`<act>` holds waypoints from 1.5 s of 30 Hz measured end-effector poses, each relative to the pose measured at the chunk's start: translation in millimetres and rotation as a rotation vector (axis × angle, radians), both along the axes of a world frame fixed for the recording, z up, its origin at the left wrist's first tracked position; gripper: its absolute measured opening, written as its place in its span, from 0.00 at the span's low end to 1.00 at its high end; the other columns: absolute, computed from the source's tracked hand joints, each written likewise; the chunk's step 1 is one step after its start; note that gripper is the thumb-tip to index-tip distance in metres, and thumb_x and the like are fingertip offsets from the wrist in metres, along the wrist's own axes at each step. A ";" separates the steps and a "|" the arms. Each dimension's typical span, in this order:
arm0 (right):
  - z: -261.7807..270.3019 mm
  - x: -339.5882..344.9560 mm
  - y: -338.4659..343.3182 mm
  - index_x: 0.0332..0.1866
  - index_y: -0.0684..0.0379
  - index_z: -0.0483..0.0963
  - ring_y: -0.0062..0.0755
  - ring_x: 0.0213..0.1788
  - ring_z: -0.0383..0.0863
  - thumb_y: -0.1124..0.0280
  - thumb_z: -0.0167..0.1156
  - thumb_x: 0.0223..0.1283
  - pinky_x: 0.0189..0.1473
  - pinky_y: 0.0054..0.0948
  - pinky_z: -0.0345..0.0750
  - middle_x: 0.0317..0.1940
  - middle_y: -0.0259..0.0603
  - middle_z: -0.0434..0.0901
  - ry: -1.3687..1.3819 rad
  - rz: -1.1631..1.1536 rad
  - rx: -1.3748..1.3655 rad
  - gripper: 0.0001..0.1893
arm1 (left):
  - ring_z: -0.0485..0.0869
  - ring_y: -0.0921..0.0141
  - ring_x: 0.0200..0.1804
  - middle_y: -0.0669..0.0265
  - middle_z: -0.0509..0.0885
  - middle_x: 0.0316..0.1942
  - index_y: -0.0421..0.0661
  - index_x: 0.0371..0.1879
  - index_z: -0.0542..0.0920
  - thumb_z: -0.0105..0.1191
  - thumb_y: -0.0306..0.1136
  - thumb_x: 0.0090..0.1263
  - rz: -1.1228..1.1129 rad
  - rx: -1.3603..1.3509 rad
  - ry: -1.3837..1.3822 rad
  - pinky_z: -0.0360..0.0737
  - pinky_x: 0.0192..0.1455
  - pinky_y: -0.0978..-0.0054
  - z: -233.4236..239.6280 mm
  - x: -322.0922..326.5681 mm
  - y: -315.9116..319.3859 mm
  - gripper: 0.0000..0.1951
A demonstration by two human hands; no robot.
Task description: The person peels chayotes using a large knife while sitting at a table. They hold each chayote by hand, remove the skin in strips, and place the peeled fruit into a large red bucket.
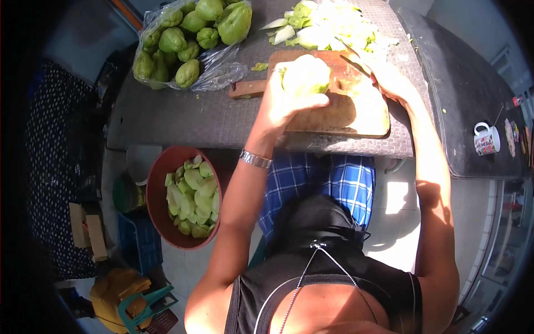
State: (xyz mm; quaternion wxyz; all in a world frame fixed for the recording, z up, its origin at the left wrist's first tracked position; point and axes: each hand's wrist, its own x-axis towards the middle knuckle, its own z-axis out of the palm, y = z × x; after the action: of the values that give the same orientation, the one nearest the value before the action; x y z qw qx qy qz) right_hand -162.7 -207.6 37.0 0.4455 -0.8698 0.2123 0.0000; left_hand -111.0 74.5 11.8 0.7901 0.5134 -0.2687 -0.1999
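My left hand [283, 100] holds a pale green chayote [306, 74] above a wooden cutting board [321, 119], with the thumb along its near side. Strong sunlight washes out part of the fruit. At the board's right edge, my right hand [390, 81] grips a knife [352, 56], its blade pointing away and to the left over the board's far side. A heap of green peelings [329, 25] lies beyond the board. Whole chayotes [173, 39] fill a clear plastic bag at the far left of the table.
A reddish tub [152, 200] of cut chayote pieces [196, 196] stands below the table's near edge, left of my lap. On the dark table at right is a patterned white mug [487, 140]. A blue crate [139, 242] and a teal plastic item [142, 309] are at lower left.
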 end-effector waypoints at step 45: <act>10.9 70.1 16.6 0.42 0.59 0.79 0.36 0.24 0.84 0.27 0.64 0.60 0.30 0.35 0.82 0.22 0.35 0.80 -0.845 0.304 -0.541 0.37 | 0.87 0.71 0.41 0.65 0.85 0.45 0.46 0.64 0.70 0.76 0.37 0.66 -0.082 -0.191 0.236 0.86 0.35 0.73 6.3 110.5 -69.5 0.32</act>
State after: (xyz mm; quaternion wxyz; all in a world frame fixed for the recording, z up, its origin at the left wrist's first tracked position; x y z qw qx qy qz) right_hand -92.6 -191.0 47.9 0.2468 -0.8988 -0.1222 -0.3412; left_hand -0.5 5.0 18.0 0.8527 0.3974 -0.2123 -0.2644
